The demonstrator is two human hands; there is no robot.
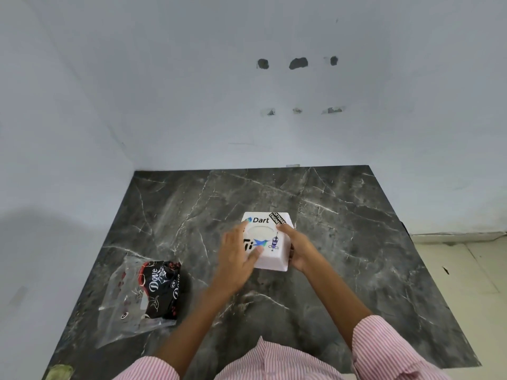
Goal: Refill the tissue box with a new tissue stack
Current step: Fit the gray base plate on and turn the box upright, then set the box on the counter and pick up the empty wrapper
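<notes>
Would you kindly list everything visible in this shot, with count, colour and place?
tissue box: one, white with stickers, centre of the table, between both hands
tissue pack: one, black and clear plastic wrapper, left of the box
table: one, dark grey marble, against the wall
wall: pale blue-white, with several dark holes
left hand: resting on the box's top and left side
right hand: gripping the box's right side
sleeves: two, pink-and-white striped, bottom edge

I see the white square plastic tissue box (267,239) near the middle of the dark veined marble tabletop (343,229) — the clear plastic tissue packet with black print (148,293) lies to its left, nearer me, well apart.
</notes>
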